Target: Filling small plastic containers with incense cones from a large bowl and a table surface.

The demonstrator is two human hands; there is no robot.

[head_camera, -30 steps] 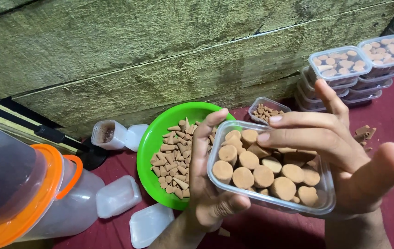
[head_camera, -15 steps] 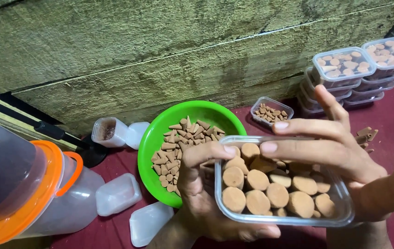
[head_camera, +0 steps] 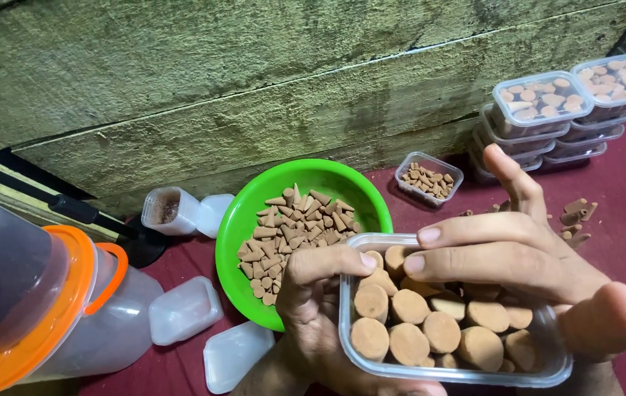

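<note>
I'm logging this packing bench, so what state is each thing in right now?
Clear rectangular plastic tub: open, nearly full of brown cones, held by left hand.
Right hand: fingers resting on the cones.
Round green plastic bowl: heaped with cones.
Small clear tub: open, partly filled.
Stacked lidded tubs: closed, full.
Orange-lidded clear jar: on its side.

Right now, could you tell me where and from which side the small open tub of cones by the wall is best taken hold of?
Probably the small tub is best gripped across its two long walls, coming straight down from above. It stands upright and lidless, holds few cones, and has bare cloth around it; the green bowl sits apart on its left, the stacked tubs on its right.
</note>
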